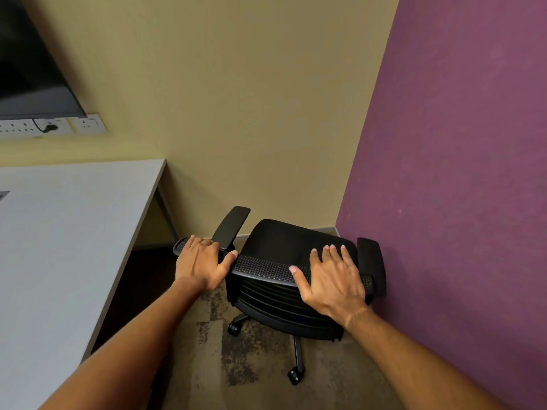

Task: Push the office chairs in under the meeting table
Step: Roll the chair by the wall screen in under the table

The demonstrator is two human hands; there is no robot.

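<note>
A black mesh office chair (266,269) on castors stands in the room's corner, its seat facing the beige wall, to the right of the grey meeting table (59,247). My left hand (201,261) grips the left end of the backrest's top rail, thumb wrapped over it. My right hand (331,276) lies over the right part of the same rail, fingers spread across the top and thumb on the near side. The chair stands outside the table, beside its right end. One armrest (232,227) rises near the table's corner.
A purple wall (458,173) runs close along the chair's right armrest (373,264). The beige wall (251,113) is just beyond the seat. A dark screen (26,69) and a socket strip (53,125) hang above the table. Patterned carpet (251,365) lies under the castors.
</note>
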